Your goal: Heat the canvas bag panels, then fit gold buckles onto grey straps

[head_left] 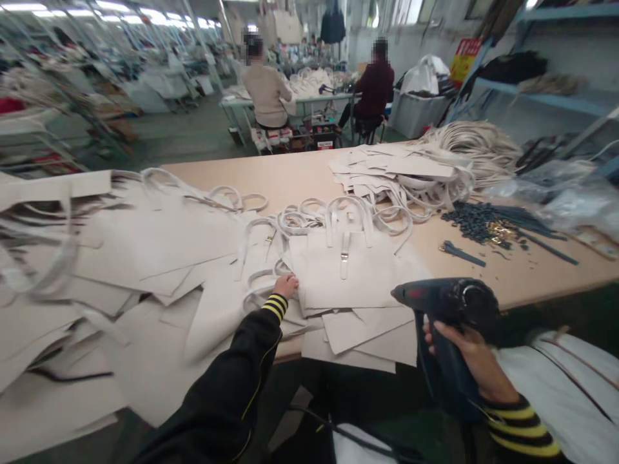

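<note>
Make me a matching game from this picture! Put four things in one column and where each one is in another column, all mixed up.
Things:
1. Left hand
2. Right hand
3. Dark blue power tool
4. Heap of small dark fasteners

Places:
A. On the tabletop, toward the right
B. Curled around the tool
C. Resting on cream fabric pieces
D. Held near the front edge of the tabletop

Right pairs: 1-C, 2-B, 3-D, 4-A
</note>
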`<state>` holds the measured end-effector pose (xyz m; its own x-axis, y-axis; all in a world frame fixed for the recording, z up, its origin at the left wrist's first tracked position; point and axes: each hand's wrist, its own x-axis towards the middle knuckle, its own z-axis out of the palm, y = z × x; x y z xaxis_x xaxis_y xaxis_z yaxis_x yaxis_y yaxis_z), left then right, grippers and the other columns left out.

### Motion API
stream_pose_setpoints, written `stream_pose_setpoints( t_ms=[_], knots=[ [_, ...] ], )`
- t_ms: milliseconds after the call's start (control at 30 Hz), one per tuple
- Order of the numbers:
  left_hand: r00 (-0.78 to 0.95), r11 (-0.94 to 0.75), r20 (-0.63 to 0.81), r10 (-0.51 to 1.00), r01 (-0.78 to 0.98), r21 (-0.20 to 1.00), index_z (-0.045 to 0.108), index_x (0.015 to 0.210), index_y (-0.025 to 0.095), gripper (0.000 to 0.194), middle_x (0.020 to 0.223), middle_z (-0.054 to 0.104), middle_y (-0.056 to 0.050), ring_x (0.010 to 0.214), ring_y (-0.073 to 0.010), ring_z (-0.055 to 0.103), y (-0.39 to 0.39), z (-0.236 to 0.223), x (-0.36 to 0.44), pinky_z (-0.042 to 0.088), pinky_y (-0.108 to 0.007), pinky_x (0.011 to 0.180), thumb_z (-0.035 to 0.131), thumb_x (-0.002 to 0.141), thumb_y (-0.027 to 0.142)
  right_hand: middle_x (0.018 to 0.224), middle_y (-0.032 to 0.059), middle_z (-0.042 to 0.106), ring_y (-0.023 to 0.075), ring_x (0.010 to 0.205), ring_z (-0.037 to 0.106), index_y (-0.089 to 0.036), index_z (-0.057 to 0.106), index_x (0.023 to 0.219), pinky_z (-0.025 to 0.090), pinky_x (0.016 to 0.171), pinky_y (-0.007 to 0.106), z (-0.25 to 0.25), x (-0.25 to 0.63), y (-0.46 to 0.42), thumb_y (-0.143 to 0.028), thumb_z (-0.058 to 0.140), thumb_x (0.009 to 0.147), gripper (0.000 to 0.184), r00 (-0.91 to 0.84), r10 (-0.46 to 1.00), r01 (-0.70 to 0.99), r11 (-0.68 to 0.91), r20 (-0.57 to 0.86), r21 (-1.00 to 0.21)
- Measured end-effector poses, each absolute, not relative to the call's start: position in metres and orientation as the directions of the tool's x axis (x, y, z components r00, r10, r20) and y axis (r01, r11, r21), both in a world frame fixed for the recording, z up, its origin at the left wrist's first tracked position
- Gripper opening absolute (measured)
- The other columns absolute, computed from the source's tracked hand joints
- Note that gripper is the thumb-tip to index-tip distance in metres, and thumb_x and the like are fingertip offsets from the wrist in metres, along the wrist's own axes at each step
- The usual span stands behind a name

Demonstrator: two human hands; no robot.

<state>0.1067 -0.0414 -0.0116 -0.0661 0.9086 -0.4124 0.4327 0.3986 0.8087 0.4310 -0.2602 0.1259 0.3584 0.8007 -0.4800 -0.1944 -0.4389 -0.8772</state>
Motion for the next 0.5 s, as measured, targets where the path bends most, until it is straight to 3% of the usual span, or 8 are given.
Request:
stream_pose_setpoints(
  t_ms=[133, 233, 367, 500],
  knots=[
    [-0.119, 0.473, -0.46, 0.88, 0.307, 0.826, 0.052, 0.093, 0.01, 0.024, 0.083, 0.06, -0.005, 0.07, -0.0113, 0.059, -0.065, 0.003, 0.097, 0.049, -0.028, 0.064, 0.041, 0.085, 0.03, 0.071, 0.0057, 0.063, 0.015, 0.056, 0.058, -0.013, 0.064, 0.081, 0.05, 0.052, 0.026, 0.126, 0.387, -0.27, -0.039, 0.068, 0.065, 0.031, 0.013, 0.885, -0.319, -0.438, -0.465, -0.841],
    [-0.136, 0.466, -0.446, 0.885, 0.254, 0.848, 0.052, 0.092, 0.011, 0.022, 0.085, 0.062, -0.008, 0.075, -0.0136, 0.061, -0.08, 0.012, 0.096, 0.05, -0.028, 0.067, 0.04, 0.085, 0.028, 0.072, 0.006, 0.063, 0.0144, 0.056, 0.057, -0.012, 0.063, 0.083, 0.049, 0.052, 0.027, 0.124, 0.353, -0.256, -0.038, 0.067, 0.066, 0.031, -0.153, 0.912, -0.312, -0.41, -0.381, -0.857],
    [-0.141, 0.454, -0.432, 0.891, 0.242, 0.858, 0.054, 0.083, 0.011, 0.017, 0.078, 0.063, -0.009, 0.072, -0.0148, 0.061, -0.087, 0.015, 0.098, 0.05, -0.027, 0.065, 0.042, 0.083, 0.022, 0.068, 0.0052, 0.061, 0.0137, 0.055, 0.056, -0.01, 0.062, 0.076, 0.047, 0.048, 0.024, 0.117, 0.324, -0.241, -0.035, 0.066, 0.066, 0.027, -0.27, 0.906, -0.26, -0.394, -0.325, -0.882],
    [-0.122, 0.442, -0.425, 0.897, 0.291, 0.849, 0.055, 0.086, 0.009, 0.02, 0.076, 0.061, -0.005, 0.068, -0.0113, 0.059, -0.076, 0.012, 0.103, 0.05, -0.027, 0.063, 0.044, 0.084, 0.026, 0.07, 0.005, 0.061, 0.0134, 0.055, 0.056, -0.01, 0.061, 0.077, 0.046, 0.046, 0.024, 0.108, 0.319, -0.243, -0.033, 0.066, 0.067, 0.026, -0.306, 0.89, -0.237, -0.415, -0.337, -0.878]
  ],
)
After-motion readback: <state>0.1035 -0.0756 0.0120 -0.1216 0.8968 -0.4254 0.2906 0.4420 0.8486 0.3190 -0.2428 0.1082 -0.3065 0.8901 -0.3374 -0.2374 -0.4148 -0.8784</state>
